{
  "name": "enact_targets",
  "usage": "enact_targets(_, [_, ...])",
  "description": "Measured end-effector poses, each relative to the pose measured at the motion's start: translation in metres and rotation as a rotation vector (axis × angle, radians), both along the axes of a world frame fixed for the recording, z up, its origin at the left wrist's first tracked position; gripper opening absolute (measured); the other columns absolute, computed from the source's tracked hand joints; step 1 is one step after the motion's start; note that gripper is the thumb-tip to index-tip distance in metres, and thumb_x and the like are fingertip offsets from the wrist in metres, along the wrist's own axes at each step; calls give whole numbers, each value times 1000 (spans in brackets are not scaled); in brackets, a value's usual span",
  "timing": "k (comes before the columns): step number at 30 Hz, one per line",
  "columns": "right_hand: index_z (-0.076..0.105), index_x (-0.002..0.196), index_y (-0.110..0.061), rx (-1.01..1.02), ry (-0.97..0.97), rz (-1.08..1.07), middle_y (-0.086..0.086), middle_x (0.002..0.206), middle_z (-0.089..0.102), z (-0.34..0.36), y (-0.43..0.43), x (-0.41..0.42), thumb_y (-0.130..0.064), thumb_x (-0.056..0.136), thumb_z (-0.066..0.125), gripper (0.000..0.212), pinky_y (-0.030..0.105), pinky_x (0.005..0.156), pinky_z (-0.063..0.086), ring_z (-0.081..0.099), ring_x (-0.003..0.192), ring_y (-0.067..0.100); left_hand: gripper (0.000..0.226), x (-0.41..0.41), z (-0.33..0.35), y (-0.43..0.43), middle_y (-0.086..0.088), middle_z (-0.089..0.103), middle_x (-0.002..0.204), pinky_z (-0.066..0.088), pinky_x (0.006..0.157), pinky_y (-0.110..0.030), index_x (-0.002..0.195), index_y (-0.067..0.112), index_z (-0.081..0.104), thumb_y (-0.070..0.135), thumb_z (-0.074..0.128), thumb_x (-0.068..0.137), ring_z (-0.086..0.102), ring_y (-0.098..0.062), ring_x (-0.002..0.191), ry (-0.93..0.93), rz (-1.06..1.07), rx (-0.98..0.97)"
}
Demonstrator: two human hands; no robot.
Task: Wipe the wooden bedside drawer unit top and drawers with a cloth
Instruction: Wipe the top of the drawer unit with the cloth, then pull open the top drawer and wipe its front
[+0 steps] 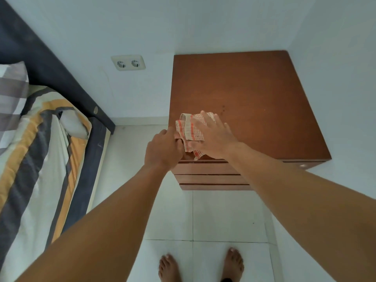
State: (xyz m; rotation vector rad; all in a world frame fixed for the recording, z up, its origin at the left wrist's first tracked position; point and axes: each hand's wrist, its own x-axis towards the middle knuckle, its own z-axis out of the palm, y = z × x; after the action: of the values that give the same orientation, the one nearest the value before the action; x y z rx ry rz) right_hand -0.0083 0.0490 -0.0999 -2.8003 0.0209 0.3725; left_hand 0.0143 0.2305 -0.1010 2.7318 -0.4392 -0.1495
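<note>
The wooden bedside drawer unit (254, 88) stands in the room's corner, its brown top seen from above and several drawer fronts (207, 176) below its near edge. A crumpled cloth (188, 129) with orange and white stripes lies on the top's near left corner. My right hand (213, 135) lies flat on the cloth with straight fingers, pressing it to the wood. My left hand (163, 149) grips the unit's near left corner and touches the cloth's edge, its fingertips hidden.
A bed (40, 149) with striped bedding and a dark frame runs along the left. A double wall socket (128, 62) sits on the white wall between bed and unit. My bare feet (200, 265) stand on white floor tiles (223, 216) in front of the unit.
</note>
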Motion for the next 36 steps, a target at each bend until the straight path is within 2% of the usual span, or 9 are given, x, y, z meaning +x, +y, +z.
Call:
enact_targets(5, [-14,160,-42,-52,173,-88,-2,169,-26,-32,30,31,-80,93,24,85,62,122,-12,-27,152,39,34,1,-11,10,-8,63,118,53,88,-49,126,17,55,34,47,98,59,-29,105,2,13,67])
enact_targets(9, [-18,159,-38,-114,93,-33,0,169,-23,-52,36,10,-70,99,17,77,59,123,-12,-30,152,35,58,-8,-26,17,-4,34,161,35,110,-56,154,19,32,43,39,102,30,-31,147,170,-29,229])
enact_targets(13, [1,163,-36,-99,-64,142,1,173,-3,-60,28,-32,-66,99,19,73,58,126,5,-11,158,33,65,-17,-32,24,4,7,171,21,118,-63,163,23,0,48,21,106,3,-33,156,333,-55,273])
enact_targets(16, [31,160,-25,16,-201,256,5,168,27,-62,17,-61,-32,97,52,67,55,124,22,15,157,33,66,-14,-23,25,5,4,171,19,118,-64,163,22,-2,44,22,105,0,-32,157,394,-71,274])
enact_targets(19, [61,137,-13,221,-298,274,5,150,55,-56,7,-85,-16,91,53,47,46,118,37,39,148,29,68,-13,-16,29,5,8,171,23,118,-62,163,21,3,36,28,102,4,-31,156,420,-94,262])
enact_targets(22, [70,103,-14,91,-287,233,1,112,70,-49,-1,-112,-14,76,70,27,39,88,55,63,107,30,66,-21,-18,34,1,24,166,34,114,-56,162,19,15,32,38,100,22,-29,151,353,-76,199])
enact_targets(25, [68,91,-14,-22,-144,55,2,86,69,-46,-17,-130,-15,66,82,29,31,64,44,64,76,30,63,-36,-26,37,-5,39,156,43,108,-52,158,23,27,32,46,99,41,-29,139,283,-35,102])
enact_targets(32, [67,93,-22,-174,-181,-201,-2,88,62,-25,-38,-135,-56,96,45,40,27,55,41,57,63,21,63,-56,-40,42,-13,38,153,52,96,-52,158,29,28,35,52,99,54,-34,124,193,30,-9])
enact_targets(36, [63,125,-21,-205,-197,-167,6,116,62,-20,-35,-137,-55,100,32,52,31,44,51,62,62,25,74,-53,-40,36,-11,36,156,54,92,-56,157,39,12,47,48,93,57,-37,118,220,42,-68])
